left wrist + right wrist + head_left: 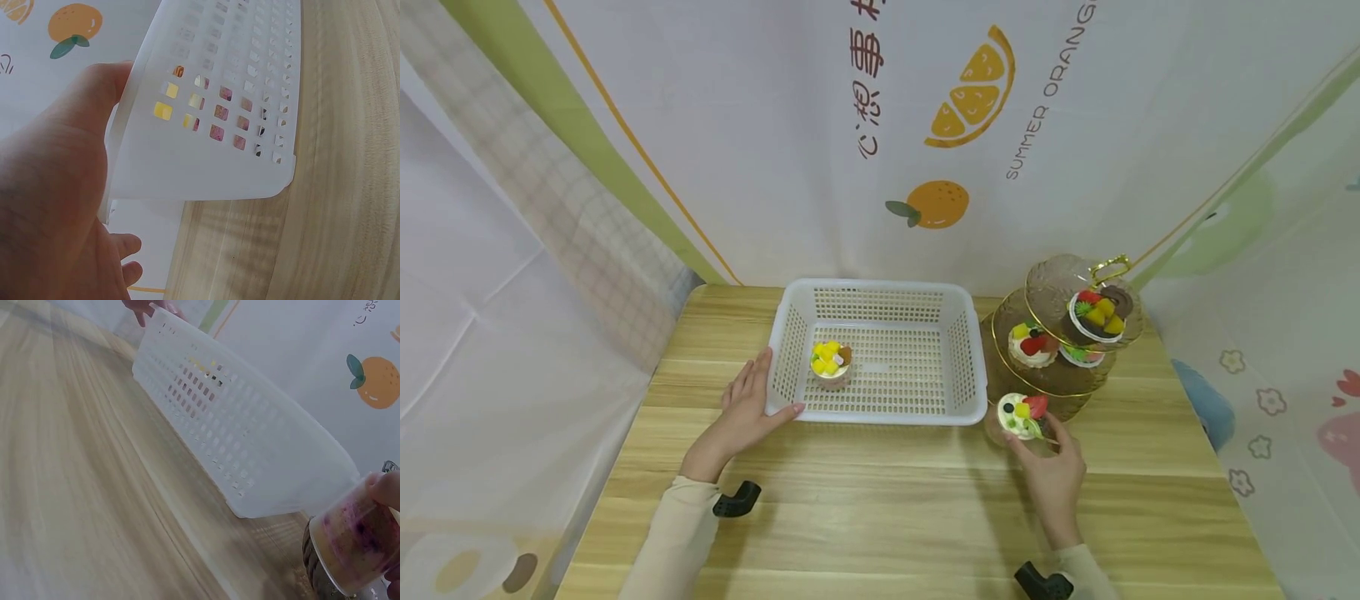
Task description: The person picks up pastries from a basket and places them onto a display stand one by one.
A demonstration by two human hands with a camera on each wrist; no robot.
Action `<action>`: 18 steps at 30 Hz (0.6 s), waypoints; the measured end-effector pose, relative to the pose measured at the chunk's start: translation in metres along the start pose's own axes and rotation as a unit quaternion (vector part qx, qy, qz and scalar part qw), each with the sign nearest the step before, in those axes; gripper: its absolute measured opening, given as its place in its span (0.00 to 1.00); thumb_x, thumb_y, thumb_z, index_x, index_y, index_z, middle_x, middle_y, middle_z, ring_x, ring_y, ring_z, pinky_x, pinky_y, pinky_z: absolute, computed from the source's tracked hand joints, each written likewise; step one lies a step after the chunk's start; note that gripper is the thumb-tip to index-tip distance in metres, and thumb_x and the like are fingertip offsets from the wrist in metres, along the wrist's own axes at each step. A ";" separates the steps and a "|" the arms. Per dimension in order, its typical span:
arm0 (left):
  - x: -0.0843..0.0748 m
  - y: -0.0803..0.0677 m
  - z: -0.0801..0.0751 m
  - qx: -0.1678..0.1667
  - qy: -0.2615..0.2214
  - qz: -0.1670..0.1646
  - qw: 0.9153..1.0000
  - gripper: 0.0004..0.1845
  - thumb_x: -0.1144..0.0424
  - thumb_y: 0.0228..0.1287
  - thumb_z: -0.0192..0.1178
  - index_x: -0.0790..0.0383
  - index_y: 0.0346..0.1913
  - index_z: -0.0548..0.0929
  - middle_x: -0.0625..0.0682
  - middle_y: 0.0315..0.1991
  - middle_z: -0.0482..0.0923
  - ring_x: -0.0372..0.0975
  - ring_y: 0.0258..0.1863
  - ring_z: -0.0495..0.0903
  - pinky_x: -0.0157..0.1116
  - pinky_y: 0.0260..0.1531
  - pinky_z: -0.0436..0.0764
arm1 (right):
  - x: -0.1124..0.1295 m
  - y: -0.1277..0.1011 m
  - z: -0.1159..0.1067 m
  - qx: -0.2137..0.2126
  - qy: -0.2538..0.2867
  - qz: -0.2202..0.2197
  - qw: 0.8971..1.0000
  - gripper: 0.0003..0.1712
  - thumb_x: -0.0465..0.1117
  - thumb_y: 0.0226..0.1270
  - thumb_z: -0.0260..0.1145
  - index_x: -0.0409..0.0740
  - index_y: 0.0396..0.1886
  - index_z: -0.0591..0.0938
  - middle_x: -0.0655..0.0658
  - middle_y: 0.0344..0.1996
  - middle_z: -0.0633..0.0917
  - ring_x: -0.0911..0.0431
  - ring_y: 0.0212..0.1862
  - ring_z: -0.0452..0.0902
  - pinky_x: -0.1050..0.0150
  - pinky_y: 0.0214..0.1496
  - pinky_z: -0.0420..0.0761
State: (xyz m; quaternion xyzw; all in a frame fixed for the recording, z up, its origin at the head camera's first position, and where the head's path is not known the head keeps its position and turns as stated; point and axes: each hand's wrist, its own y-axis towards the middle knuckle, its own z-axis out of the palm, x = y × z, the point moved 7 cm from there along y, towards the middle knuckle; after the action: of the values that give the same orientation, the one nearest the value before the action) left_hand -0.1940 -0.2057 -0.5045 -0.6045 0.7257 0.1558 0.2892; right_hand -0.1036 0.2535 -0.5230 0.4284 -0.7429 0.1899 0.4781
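The right hand pinches a dessert cup by its sides, fingers curled round the clear wall; the cup hangs just off the basket's near right corner, in front of the tiered stand. To do this well, I judge the cup should stay upright, gripped low on the wall so the fruit on top is not touched, and clear the rim before going down.

The left hand rests spread against the basket's left end, thumb along the near corner, fingers straight on the wall, steadying it. It should keep pressing lightly, since the light plastic could slide on the table.

The basket is white, rectangular, with square holes in walls and floor. Inside, close to the left hand, stands a second cup topped with yellow cubes. The stand is ribbed amber glass with gilt rims and a loop handle, and carries more cups. The table is pale wood grain.
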 end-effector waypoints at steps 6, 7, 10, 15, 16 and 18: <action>0.002 0.001 0.002 0.001 0.007 -0.001 1.000 0.59 0.38 0.64 0.60 0.62 0.79 0.32 0.68 0.80 0.36 0.64 0.78 0.35 0.71 0.68 0.38 | -0.003 0.004 0.001 0.002 -0.004 0.009 1.000 0.41 0.46 0.48 0.81 0.37 0.62 0.78 0.36 0.52 0.82 0.51 0.48 0.71 0.60 0.49 0.66; 0.002 0.001 0.002 0.001 0.008 -0.001 1.000 0.59 0.38 0.64 0.60 0.62 0.79 0.32 0.68 0.80 0.36 0.64 0.78 0.35 0.71 0.68 0.38 | -0.002 0.005 0.002 0.004 -0.004 0.011 1.000 0.41 0.46 0.48 0.81 0.37 0.62 0.78 0.36 0.52 0.82 0.51 0.48 0.71 0.61 0.49 0.66; 0.003 0.001 0.002 0.001 0.008 -0.001 1.000 0.59 0.38 0.64 0.60 0.62 0.79 0.32 0.68 0.80 0.36 0.64 0.78 0.35 0.71 0.68 0.38 | -0.001 0.008 0.004 0.011 -0.001 0.010 1.000 0.40 0.46 0.49 0.81 0.37 0.61 0.78 0.36 0.53 0.82 0.50 0.49 0.71 0.60 0.50 0.66; 0.003 0.001 0.002 0.001 0.004 0.000 1.000 0.60 0.38 0.63 0.60 0.63 0.79 0.32 0.68 0.80 0.36 0.65 0.78 0.35 0.72 0.67 0.38 | 0.002 0.013 0.005 0.018 -0.008 0.005 1.000 0.37 0.44 0.50 0.80 0.34 0.59 0.79 0.34 0.53 0.82 0.48 0.50 0.72 0.59 0.51 0.66; 0.003 0.001 0.002 0.001 0.005 -0.001 1.000 0.60 0.37 0.63 0.60 0.62 0.79 0.32 0.68 0.80 0.36 0.64 0.78 0.34 0.71 0.68 0.38 | 0.002 0.015 0.006 0.019 -0.013 0.003 1.000 0.37 0.44 0.50 0.80 0.34 0.59 0.79 0.33 0.53 0.82 0.47 0.50 0.73 0.59 0.51 0.65; 0.003 0.001 0.002 0.000 0.006 -0.001 1.000 0.60 0.38 0.63 0.60 0.63 0.79 0.32 0.68 0.80 0.36 0.64 0.78 0.34 0.72 0.68 0.38 | 0.004 0.018 0.006 0.022 -0.026 -0.001 0.999 0.37 0.46 0.51 0.80 0.33 0.59 0.79 0.32 0.52 0.83 0.45 0.50 0.74 0.59 0.50 0.66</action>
State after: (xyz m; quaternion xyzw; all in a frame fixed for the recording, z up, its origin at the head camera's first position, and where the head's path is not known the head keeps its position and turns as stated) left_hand -0.1944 -0.2065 -0.5080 -0.6059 0.7269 0.1518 0.2856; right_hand -0.1227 0.2576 -0.5202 0.4443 -0.7502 0.1948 0.4492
